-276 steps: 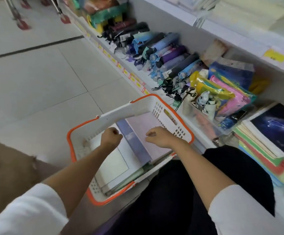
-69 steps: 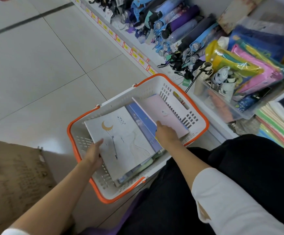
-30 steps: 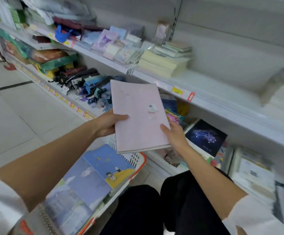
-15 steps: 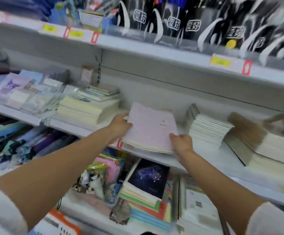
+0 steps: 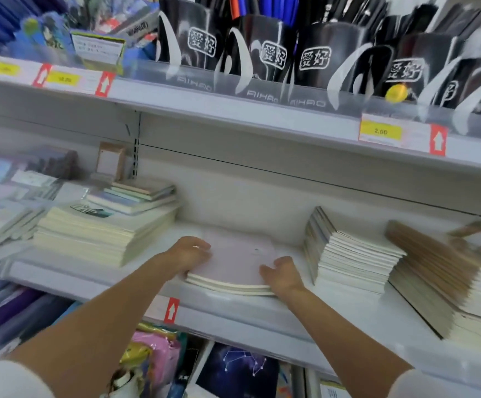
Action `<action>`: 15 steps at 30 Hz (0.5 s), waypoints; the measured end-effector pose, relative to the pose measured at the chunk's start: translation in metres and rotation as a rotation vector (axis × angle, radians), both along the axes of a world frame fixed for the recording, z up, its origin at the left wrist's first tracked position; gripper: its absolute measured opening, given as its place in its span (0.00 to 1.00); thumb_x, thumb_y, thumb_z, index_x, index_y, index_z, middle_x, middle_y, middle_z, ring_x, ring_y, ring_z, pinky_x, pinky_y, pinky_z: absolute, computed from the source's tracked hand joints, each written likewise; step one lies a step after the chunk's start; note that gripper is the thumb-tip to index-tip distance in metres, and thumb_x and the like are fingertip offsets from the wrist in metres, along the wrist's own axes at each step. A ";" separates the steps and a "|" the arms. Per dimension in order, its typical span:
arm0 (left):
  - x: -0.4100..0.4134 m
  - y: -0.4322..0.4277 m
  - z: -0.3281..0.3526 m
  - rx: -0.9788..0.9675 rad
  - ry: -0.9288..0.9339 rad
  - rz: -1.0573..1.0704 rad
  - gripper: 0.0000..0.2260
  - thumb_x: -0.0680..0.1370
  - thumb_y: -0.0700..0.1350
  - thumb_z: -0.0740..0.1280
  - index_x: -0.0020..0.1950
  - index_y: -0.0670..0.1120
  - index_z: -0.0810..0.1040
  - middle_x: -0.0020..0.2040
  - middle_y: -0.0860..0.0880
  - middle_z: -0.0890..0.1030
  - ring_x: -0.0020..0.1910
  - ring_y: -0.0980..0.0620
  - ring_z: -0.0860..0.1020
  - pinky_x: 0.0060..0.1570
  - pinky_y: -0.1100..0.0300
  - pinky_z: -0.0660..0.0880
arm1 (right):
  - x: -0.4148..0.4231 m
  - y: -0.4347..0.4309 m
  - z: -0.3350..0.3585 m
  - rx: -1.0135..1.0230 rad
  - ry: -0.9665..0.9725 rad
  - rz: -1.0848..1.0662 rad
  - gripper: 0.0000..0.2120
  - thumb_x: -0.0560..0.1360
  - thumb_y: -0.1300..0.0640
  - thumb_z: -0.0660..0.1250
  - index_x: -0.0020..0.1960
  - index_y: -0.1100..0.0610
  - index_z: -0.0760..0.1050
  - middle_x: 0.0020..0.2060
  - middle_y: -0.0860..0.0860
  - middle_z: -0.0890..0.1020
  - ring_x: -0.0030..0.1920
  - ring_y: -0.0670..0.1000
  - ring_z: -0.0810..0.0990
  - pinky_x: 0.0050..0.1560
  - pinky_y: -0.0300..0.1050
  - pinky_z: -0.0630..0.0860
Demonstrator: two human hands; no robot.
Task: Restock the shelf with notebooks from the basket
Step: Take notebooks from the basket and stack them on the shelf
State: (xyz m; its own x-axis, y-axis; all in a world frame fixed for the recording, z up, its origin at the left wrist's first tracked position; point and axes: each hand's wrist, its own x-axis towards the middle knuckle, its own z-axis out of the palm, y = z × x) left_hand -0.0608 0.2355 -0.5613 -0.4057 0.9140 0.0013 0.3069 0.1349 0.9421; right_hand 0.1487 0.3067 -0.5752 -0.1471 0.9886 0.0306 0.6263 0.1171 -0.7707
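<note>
Notebooks [image 5: 233,261] on shelf [image 5: 334,305], left hand [image 5: 190,254], right hand [image 5: 283,275] gripping edges, lower fingers hidden

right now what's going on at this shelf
A person is restocking. Both hands hold a thin stack of pink notebooks that lies flat on the middle shelf. The left hand grips its left edge and the right hand grips its front right corner. The stack sits in the gap between a cream stack and a white stack. The basket is out of view.
</note>
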 end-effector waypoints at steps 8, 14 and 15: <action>-0.013 -0.019 0.009 -0.273 0.544 -0.372 0.35 0.69 0.50 0.78 0.73 0.51 0.69 0.72 0.51 0.66 0.72 0.51 0.65 0.70 0.60 0.64 | 0.047 -0.001 0.011 0.063 -0.495 0.431 0.52 0.57 0.21 0.64 0.73 0.47 0.61 0.66 0.50 0.69 0.67 0.52 0.67 0.67 0.49 0.68; -0.019 -0.009 -0.009 -0.042 0.532 -0.196 0.23 0.65 0.45 0.81 0.58 0.45 0.82 0.56 0.48 0.80 0.54 0.51 0.78 0.54 0.64 0.73 | 0.045 0.005 0.006 0.220 -0.560 0.419 0.46 0.66 0.26 0.64 0.76 0.51 0.61 0.67 0.52 0.72 0.67 0.54 0.69 0.68 0.53 0.67; -0.020 -0.007 -0.011 -0.015 0.540 -0.153 0.20 0.64 0.45 0.81 0.54 0.46 0.83 0.51 0.49 0.81 0.50 0.51 0.79 0.51 0.64 0.74 | 0.043 0.005 0.005 0.230 -0.592 0.407 0.45 0.67 0.26 0.62 0.76 0.51 0.61 0.66 0.52 0.73 0.67 0.55 0.68 0.68 0.54 0.67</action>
